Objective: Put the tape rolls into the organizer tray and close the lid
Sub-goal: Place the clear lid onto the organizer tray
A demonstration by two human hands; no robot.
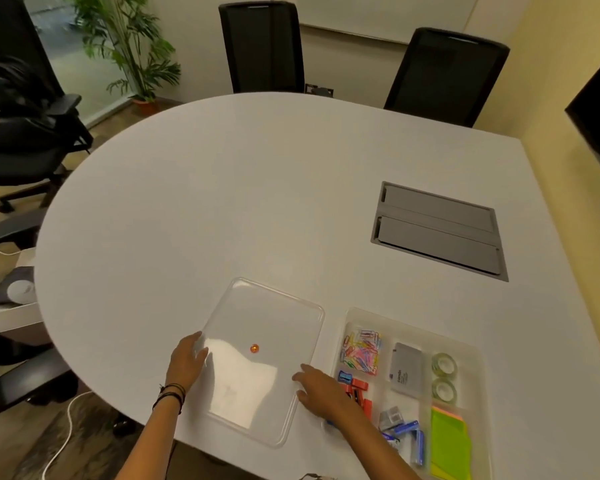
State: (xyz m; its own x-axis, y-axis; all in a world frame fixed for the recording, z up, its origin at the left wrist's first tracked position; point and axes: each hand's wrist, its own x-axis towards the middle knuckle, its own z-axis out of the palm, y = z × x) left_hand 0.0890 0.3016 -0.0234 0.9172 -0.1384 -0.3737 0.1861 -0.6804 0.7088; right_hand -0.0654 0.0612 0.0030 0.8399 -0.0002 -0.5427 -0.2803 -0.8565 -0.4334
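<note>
A clear plastic lid with a small orange dot lies flat on the white table, left of the organizer tray. Two green-tinted tape rolls sit one behind the other in a right-hand compartment of the tray. My left hand rests on the lid's left edge, fingers touching the rim. My right hand lies on the lid's right edge, between lid and tray. Whether either hand grips the lid is unclear.
The tray also holds coloured paper clips, a grey box, red and blue small items and green sticky notes. A grey cable hatch is set in the table at the right. Black chairs stand around it.
</note>
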